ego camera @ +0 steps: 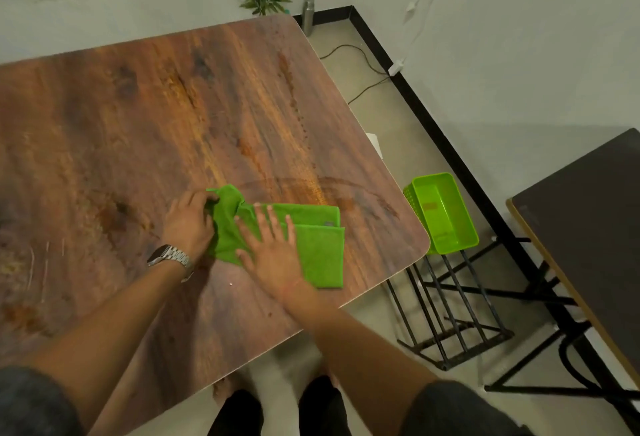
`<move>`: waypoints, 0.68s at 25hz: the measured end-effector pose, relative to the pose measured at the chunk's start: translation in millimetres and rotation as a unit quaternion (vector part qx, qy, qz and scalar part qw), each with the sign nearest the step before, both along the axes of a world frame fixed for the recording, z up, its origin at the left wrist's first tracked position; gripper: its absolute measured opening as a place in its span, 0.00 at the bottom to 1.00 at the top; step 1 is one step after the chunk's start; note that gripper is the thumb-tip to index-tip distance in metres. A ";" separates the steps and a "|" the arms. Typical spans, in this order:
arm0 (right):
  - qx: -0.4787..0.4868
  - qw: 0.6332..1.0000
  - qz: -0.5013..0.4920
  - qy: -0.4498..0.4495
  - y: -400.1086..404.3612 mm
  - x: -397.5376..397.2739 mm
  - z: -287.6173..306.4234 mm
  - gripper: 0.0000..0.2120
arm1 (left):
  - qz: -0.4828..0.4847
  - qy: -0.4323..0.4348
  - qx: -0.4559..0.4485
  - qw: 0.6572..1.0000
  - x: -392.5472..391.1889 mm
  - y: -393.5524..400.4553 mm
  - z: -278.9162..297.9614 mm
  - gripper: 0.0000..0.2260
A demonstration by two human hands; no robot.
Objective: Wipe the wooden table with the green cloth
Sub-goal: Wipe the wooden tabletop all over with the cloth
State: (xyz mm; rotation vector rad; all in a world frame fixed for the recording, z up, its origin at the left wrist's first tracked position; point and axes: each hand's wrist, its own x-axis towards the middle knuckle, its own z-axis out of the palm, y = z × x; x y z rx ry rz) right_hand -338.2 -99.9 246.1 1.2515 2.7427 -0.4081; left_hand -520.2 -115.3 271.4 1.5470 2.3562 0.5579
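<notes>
Green cloth (pixel 311 245) lay folded near the right near corner of the wooden bench (pixel 156 117), being readied or pressed for a wipe.

The left hand (pixel 190 224) pinched the bunched left end of the cloth, its grip closed on the fabric; the right hand (pixel 273 252) lay flat and open on the cloth's middle, fingers spread, holding nothing. The cloth's long axis ran left to right, its neat folded end pointing right toward the bench edge, its crumpled end left. Streaks showed just beyond it on the far side. Judging from this, wiping was at an early stage; the next move likely called for firm downward pressure and a sweep across the far, streaked surface.
</notes>
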 end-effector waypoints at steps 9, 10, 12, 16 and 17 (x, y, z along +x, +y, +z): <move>0.012 0.993 -0.105 -0.045 -1.1 156.7 6.3 0.27 | -0.016 0.031 0.004 0.999 -15.7 3.6 -14.1 0.14; 0.006 0.988 -0.149 -0.046 12.8 174.2 8.1 0.27 | -0.012 0.031 0.004 0.999 -13.3 1.6 -17.5 0.15; 0.002 0.975 -0.220 -0.037 44.3 192.8 10.3 0.26 | -0.005 0.028 0.009 1.000 -6.4 -2.6 -21.4 0.17; 0.014 0.956 -0.290 -0.032 100.9 161.7 7.3 0.27 | 0.012 0.014 0.004 1.000 9.7 -7.9 -23.0 0.21; 0.013 0.956 -0.290 -0.028 110.1 141.7 6.3 0.27 | 0.013 0.018 0.000 1.000 12.3 -8.3 -22.5 0.21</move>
